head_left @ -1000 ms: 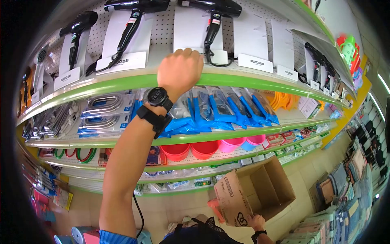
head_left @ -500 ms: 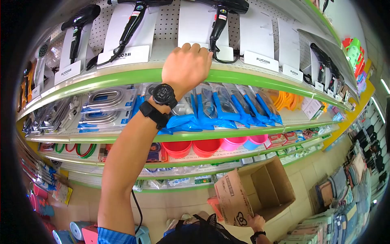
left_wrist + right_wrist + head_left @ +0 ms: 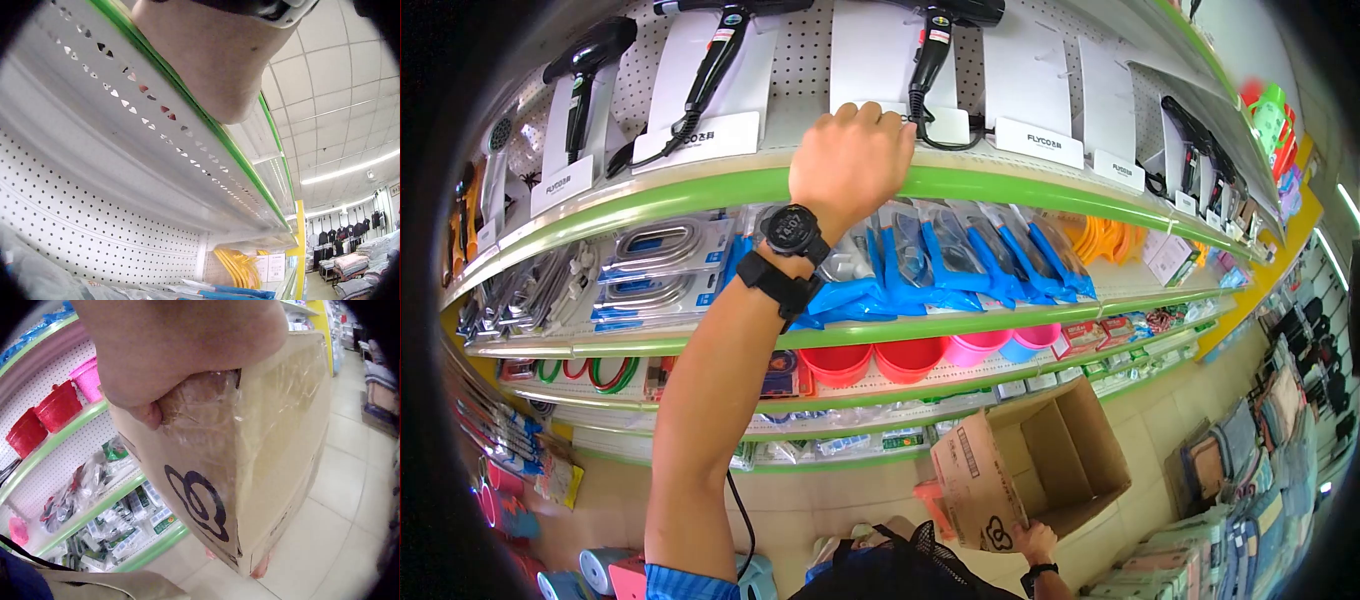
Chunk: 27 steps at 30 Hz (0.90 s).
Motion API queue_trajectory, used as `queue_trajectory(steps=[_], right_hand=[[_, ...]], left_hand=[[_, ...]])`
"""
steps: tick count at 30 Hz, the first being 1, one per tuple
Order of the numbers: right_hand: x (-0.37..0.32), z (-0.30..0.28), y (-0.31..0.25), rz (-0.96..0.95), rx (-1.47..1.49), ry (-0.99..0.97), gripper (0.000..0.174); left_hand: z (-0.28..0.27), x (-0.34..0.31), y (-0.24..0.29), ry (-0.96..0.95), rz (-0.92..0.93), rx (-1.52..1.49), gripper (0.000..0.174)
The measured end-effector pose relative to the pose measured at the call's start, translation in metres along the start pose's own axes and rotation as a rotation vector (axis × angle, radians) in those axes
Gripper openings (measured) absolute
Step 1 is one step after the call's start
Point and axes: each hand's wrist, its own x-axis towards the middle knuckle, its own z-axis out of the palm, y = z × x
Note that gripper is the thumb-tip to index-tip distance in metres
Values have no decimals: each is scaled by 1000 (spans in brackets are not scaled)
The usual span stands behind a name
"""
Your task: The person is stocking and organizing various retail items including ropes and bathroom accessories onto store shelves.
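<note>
Head view: right grip (image 3: 1034, 543) holds carton (image 3: 978, 495) (small print (image 3: 968, 456) unclear) below FLYCO card (image 3: 1040, 142).

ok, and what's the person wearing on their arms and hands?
Left hand: no glove; round black watch at the wrist, with a wide black strap farther up the forearm. Blue sleeve near the elbow; a thin black cable shows beside it, ends not traceable.

Right hand: no glove, black wristband.
</note>
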Motion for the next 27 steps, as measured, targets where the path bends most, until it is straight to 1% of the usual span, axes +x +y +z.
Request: queue_trajectory(steps=[3, 6, 9, 12, 14, 16, 19, 27], right_hand=[[-2, -5, -3, 2, 26, 13, 51], [-6, -13, -7, -4, 16, 11, 53], [-12, -24, -12, -16, 57, 24, 53], [-7, -17, -9, -4, 72, 18, 52], [-8, -14, -7, 0, 74, 43, 51], [-7, -10, -4, -10, 40, 52, 52], [-7, -7, -1, -34, 65, 63, 51], [-10, -14, -6, -29, 110, 58, 49]], left_hand=[[-1, 1, 0, -32, -16, -15, 30], [-1, 1, 1, -12, -12, -19, 30], [-4, 1, 3, -31, -21, -29, 30], [-4, 1, 2, -37, -26, -24, 30], [-4, 1, 2, -32, -42, -48, 25], [-3, 2, 1, -42, -36, -66, 25], [-4, 2, 3, -66, -56, -19, 29], [-2, 2, 1, -33, -30, -16, 28]])
